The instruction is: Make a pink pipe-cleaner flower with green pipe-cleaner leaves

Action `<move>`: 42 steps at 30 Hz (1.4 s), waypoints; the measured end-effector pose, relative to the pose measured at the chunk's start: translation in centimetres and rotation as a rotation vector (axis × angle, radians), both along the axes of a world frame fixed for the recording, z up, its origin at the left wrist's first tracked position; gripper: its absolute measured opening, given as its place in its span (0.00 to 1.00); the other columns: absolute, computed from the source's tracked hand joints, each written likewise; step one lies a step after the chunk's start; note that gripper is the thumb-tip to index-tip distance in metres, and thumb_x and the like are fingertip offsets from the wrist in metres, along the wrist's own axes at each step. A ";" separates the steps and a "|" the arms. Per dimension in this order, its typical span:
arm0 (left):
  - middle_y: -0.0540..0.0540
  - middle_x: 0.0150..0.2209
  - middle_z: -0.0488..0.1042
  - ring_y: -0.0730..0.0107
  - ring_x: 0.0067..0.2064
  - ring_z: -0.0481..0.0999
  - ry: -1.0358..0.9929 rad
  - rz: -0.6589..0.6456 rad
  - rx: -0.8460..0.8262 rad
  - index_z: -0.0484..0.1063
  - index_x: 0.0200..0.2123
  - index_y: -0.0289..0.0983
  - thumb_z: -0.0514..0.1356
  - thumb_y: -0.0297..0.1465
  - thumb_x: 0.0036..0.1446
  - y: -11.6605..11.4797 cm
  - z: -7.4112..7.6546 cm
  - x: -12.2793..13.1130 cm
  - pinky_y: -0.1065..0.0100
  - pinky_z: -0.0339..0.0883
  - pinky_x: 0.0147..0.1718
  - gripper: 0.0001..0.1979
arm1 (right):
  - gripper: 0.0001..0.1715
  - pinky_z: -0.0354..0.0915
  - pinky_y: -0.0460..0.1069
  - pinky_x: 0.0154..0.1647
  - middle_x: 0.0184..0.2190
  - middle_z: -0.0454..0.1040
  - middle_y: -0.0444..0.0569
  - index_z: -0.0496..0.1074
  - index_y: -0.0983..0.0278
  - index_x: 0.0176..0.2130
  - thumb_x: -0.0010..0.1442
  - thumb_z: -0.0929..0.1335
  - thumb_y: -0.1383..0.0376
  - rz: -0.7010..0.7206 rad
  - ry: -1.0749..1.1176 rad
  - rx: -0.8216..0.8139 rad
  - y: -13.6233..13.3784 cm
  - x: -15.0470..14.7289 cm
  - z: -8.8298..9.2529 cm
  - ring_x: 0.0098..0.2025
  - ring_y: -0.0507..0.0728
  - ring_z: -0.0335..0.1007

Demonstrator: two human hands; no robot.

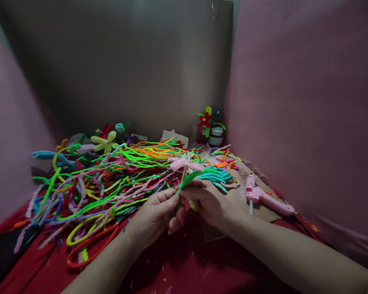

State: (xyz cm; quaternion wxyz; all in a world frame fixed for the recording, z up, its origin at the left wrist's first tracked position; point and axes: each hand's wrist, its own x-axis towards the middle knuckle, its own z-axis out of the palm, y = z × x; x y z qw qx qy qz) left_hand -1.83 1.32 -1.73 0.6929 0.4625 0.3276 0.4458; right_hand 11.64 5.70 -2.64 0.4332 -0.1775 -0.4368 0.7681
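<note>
Both hands meet near the middle of the view, around a pipe cleaner flower (187,164) with pale pink petals and a green leaf (190,178). My left hand (162,208) is closed, thumb and fingers pinching the stem just under the leaf. My right hand (210,200) comes in from the other side, its fingers closed at the base of the leaf and stem. Part of the stem is hidden inside the fingers. Beyond my right hand lies a bunch of turquoise pipe cleaner pieces (219,176).
A big heap of coloured pipe cleaners (116,179) spreads over the red cloth (171,265) to the left. On the right, a pink glue gun (270,200) rests on a cardboard sheet (241,192). Finished flowers (205,119) stand by a lidded jar (216,135) at the back.
</note>
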 end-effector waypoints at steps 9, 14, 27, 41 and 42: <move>0.51 0.20 0.68 0.74 0.23 0.65 0.414 0.278 0.199 0.71 0.27 0.34 0.59 0.36 0.52 0.0 -0.1 0.5 0.71 0.59 0.25 0.10 | 0.11 0.57 0.46 0.19 0.17 0.66 0.41 0.69 0.65 0.23 0.46 0.72 0.61 -0.023 -0.007 0.067 -0.3 -0.1 -0.1 0.17 0.49 0.60; 0.50 0.29 0.74 0.68 0.33 0.70 0.522 0.446 0.342 0.74 0.33 0.37 0.62 0.33 0.49 -0.2 0.1 0.7 0.70 0.62 0.35 0.07 | 0.11 0.52 0.44 0.21 0.18 0.64 0.39 0.68 0.66 0.23 0.42 0.74 0.65 -0.130 -0.003 0.055 -0.5 0.1 0.2 0.19 0.46 0.54; 0.48 0.38 0.71 0.64 0.41 0.68 0.649 0.789 0.562 0.71 0.38 0.41 0.63 0.30 0.47 -1.0 0.9 1.0 0.67 0.61 0.42 0.12 | 0.10 0.50 0.44 0.23 0.18 0.63 0.40 0.73 0.65 0.24 0.39 0.74 0.63 -0.098 0.019 0.057 -1.3 -0.1 1.0 0.21 0.47 0.50; 0.46 0.38 0.76 0.62 0.42 0.72 0.072 0.394 0.243 0.78 0.34 0.38 0.66 0.24 0.41 -0.5 2.5 0.7 0.64 0.65 0.42 0.13 | 0.09 0.57 0.45 0.29 0.20 0.68 0.41 0.74 0.64 0.24 0.38 0.75 0.65 0.055 0.008 0.049 -1.2 -0.8 -0.8 0.24 0.48 0.59; 0.45 0.38 0.76 0.61 0.42 0.72 0.053 0.374 0.233 0.78 0.34 0.37 0.66 0.24 0.41 -0.5 2.6 0.5 0.64 0.66 0.42 0.13 | 0.09 0.57 0.45 0.29 0.20 0.68 0.41 0.74 0.65 0.24 0.38 0.75 0.66 0.051 0.005 0.039 -1.2 -0.8 -0.8 0.23 0.48 0.59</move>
